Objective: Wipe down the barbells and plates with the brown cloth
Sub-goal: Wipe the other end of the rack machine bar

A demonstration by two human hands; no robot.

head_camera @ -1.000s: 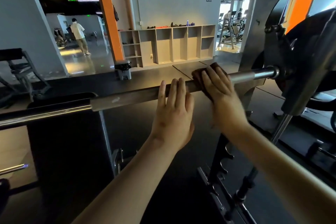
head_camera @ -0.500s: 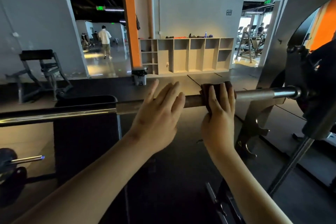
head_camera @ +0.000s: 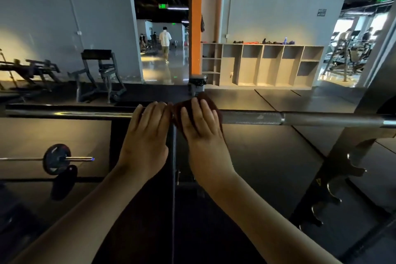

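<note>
Dark gym floor [head_camera: 267, 156] lies under my arms; my left hand [head_camera: 147, 133] rests loose on the barbell [head_camera: 257, 118], fingers flat, gripping nothing; just beside it my right hand [head_camera: 201, 128] presses the brown cloth [head_camera: 212, 105] onto the bar with straight fingers; a round plate [head_camera: 56, 158] sits low on my left; far back stand grey shelves [head_camera: 263, 64].

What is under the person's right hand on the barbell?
The brown cloth lies under the right hand, draped over the barbell. Its edges show past the fingers. The stretch of bar beneath the cloth is covered and cannot be seen.
</note>
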